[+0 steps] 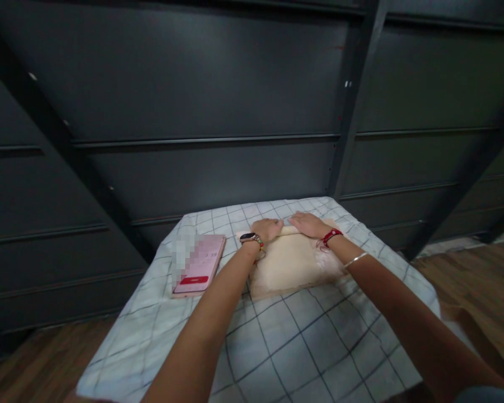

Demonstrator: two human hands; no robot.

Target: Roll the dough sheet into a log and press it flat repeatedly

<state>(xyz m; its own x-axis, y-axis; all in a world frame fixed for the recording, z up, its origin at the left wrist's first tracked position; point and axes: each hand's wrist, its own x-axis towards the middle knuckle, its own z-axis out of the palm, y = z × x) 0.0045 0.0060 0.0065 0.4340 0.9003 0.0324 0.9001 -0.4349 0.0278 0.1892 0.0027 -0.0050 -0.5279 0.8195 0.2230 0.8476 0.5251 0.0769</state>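
Beige cloth [292, 263] matt, soft; checked sheet [302, 347] cotton-like, perhaps; phone [199, 264] glossy; floor [470, 280] wood.

A dark grey panelled wall [218, 112] ran behind everything, crossed by horizontal rails and a slanting upright post [353, 112]. Brown wooden floorboards [470, 291] showed on both sides of a table under a white checked cloth [302, 347]; the light was dim

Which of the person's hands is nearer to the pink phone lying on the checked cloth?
Left. The left hand rests on the far edge of the beige cloth, just right of the pink phone. The right hand lies farther right on the same edge.
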